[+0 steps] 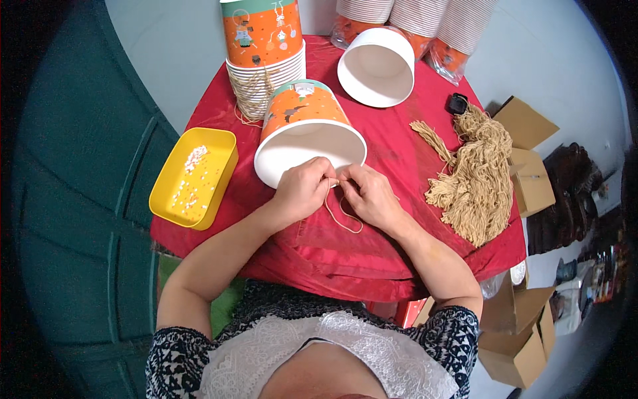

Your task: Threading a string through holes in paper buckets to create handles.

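While an orange-patterned bucket (pixel 309 136) lies on its side at the center of the frame, a person's left hand (pixel 304 189) and right hand (pixel 373 196) meet by its rim, fingertips (pixel 352 174) of both closed on a tan cord (pixel 344 227) that loops below. A yellow tray (pixel 222 186) of white bits (pixel 195 157) sits at left; tan strands (pixel 475 186) lie heaped at right.

Tipped orange-and-green paper bucket (pixel 307 130): R side passable, back-L blocked.
Wide lane over red tablecloth (pixel 395 149) btwn it & tan yarn heap (pixel 475 183), on its R; narrow gap on its L, before rectangular yellow plastic tub (pixel 224 179). Tall stack of nested orange-and-white paper buckets (pixel 266 66) blocks behind-L; tipped white-mouthed paper bucket (pixel 376 70) behind-R.
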Demonstrator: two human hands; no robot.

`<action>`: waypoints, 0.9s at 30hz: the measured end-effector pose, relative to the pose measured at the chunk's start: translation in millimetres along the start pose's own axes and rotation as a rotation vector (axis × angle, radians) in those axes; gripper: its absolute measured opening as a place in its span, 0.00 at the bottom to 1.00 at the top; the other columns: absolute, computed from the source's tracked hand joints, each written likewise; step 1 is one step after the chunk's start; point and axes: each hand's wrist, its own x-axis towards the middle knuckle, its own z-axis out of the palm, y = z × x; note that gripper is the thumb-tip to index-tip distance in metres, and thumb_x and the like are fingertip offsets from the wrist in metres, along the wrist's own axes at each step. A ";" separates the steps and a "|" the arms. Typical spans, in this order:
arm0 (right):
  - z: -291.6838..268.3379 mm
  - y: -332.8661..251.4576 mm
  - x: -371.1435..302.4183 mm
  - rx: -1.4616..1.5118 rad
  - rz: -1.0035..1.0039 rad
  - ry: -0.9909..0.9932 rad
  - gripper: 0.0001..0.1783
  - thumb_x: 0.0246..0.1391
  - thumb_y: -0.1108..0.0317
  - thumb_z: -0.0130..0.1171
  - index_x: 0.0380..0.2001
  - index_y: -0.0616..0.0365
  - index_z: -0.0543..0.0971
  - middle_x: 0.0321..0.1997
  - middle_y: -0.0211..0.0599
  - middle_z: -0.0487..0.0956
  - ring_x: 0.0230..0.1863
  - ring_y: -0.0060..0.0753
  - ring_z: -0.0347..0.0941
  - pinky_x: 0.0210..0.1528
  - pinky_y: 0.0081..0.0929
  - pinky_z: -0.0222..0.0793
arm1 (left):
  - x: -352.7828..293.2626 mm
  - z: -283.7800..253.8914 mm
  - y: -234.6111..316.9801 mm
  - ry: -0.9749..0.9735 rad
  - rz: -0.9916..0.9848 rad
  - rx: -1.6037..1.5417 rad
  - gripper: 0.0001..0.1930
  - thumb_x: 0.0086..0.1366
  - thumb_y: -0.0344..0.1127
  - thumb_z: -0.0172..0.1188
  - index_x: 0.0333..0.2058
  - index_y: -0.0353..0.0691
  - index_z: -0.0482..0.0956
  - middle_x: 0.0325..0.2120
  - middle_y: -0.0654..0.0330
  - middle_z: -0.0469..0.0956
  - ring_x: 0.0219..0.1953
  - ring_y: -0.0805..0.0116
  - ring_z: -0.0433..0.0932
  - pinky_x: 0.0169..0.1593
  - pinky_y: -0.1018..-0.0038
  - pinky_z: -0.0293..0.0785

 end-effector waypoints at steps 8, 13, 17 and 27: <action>-6.0 -4.5 -0.5 0.017 -0.022 -0.043 0.05 0.49 0.77 0.58 0.31 0.64 0.74 0.31 0.51 0.76 0.34 0.57 0.75 0.37 0.45 0.71 | -0.2 -0.1 -2.9 -0.018 -0.046 -0.012 0.04 0.60 0.28 0.59 0.30 0.36 0.73 0.29 0.51 0.78 0.33 0.48 0.78 0.37 0.59 0.73; -12.5 -8.9 -0.5 -0.031 -0.040 -0.160 0.12 0.44 0.79 0.58 0.35 0.65 0.75 0.37 0.54 0.74 0.39 0.58 0.75 0.40 0.46 0.72 | 1.8 -0.5 -7.2 0.048 0.010 0.109 0.01 0.57 0.25 0.55 0.28 0.34 0.72 0.28 0.49 0.77 0.34 0.46 0.77 0.39 0.57 0.73; -13.8 -10.3 0.8 -0.073 -0.040 -0.208 0.15 0.43 0.79 0.58 0.39 0.67 0.75 0.41 0.56 0.73 0.42 0.60 0.74 0.43 0.47 0.73 | 4.4 0.6 -6.3 0.048 -0.020 0.146 0.00 0.57 0.24 0.53 0.27 0.34 0.72 0.28 0.49 0.77 0.35 0.46 0.77 0.40 0.56 0.73; -11.3 -4.4 0.4 -0.038 -0.067 -0.162 0.08 0.44 0.79 0.56 0.32 0.66 0.74 0.34 0.51 0.72 0.35 0.54 0.73 0.37 0.43 0.71 | 9.6 0.9 -22.9 -0.032 -0.213 -0.259 0.08 0.58 0.27 0.63 0.24 0.33 0.74 0.20 0.59 0.77 0.21 0.73 0.74 0.25 0.74 0.70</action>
